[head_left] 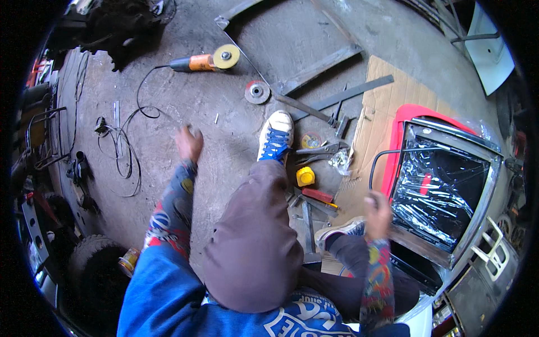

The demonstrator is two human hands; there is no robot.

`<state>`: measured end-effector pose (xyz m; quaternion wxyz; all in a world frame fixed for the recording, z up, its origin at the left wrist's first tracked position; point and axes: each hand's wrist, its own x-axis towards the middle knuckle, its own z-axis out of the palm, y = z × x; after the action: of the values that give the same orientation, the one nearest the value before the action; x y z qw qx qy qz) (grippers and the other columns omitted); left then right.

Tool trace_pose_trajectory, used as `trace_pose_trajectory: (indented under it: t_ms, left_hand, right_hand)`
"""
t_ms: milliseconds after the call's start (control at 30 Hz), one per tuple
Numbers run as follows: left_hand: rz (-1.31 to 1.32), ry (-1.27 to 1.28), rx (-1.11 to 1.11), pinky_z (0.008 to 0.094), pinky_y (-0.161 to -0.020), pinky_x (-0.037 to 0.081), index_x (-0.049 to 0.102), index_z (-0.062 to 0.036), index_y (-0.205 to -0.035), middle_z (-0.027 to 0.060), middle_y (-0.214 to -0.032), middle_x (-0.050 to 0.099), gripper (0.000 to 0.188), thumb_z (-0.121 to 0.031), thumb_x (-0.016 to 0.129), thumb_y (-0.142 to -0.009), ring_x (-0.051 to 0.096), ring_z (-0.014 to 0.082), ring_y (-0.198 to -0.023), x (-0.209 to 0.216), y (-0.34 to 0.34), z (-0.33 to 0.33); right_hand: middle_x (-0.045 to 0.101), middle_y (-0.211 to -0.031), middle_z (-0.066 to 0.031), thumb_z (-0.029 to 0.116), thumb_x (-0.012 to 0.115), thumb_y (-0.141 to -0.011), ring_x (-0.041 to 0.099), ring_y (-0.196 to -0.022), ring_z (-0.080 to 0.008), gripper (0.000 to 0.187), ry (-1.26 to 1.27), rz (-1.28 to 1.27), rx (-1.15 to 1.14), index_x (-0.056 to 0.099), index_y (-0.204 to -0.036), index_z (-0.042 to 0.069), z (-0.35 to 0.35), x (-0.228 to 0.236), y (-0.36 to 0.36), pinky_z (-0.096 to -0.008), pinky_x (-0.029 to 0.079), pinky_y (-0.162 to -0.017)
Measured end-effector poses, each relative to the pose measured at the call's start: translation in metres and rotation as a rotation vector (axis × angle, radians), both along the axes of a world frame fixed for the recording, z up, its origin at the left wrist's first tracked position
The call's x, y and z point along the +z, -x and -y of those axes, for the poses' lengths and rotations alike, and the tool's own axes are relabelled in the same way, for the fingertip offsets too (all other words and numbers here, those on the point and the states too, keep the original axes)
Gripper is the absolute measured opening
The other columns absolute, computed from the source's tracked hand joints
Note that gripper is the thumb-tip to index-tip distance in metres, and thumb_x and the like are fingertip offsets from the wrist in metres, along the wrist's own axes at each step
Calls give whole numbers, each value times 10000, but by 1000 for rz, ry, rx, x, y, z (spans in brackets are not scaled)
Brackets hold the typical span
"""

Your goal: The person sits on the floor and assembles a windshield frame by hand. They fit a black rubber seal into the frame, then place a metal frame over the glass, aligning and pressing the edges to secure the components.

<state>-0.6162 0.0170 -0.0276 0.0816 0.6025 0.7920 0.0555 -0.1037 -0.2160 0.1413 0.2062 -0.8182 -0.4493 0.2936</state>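
My right hand [377,214] is closed around the lower end of a bent dark metal rod [375,166]. The rod curves away to the right, over a square metal frame [492,177]. Beneath that frame lies a red-edged dark panel [401,121] wrapped in shiny clear plastic. My left hand [190,144] hangs above the concrete floor, somewhat blurred. Its thumb stands apart from the fingers, and nothing shows in it. Between my hands are a yellow tape measure [305,176], pliers [325,150] and a red-handled tool [318,195].
An orange angle grinder [201,63] with a yellowish disc lies ahead, its cord looping left. Near it are a loose round disc [257,92], a large welded metal frame [320,70] and a flat steel bar [359,91]. Cardboard [373,104] covers floor at right. A tyre [92,264] stands lower left.
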Motion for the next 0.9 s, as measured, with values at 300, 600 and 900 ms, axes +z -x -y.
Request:
trace_pose_trajectory:
  t_ms: [300, 600, 900]
  left_hand:
    - [-224, -122, -275, 456, -1050, 402, 368, -36, -1440, 244, -1371, 485, 779, -117, 602, -702, 504, 407, -1239, 4, 29, -219]
    - [-603, 274, -493, 534, -1005, 440, 390, -343, -1448, 107, -1421, 463, 822, -361, 784, -727, 445, 427, -1284, -31, 11, -262]
    - [24, 469, -386, 432, -854, 509, 569, -16, -1149, 207, -1046, 683, 653, -499, 750, -749, 656, 363, -1003, -44, 24, -220]
  right_hand:
    - [708, -922, -173, 220, 689, -856, 692, -855, -265, 312, 498, -379, -81, 657, -1078, 4, 20, -124, 55, -378, 532, -795]
    - [682, -842, -108, 155, 666, -892, 649, -757, -182, 218, 690, -217, -129, 665, -1041, -4, 69, -160, -10, -323, 516, -704]
    - [688, -817, -130, 207, 670, -889, 618, -761, -140, 229, 490, -554, -272, 682, -1000, 7, 16, -167, 63, -329, 509, -749]
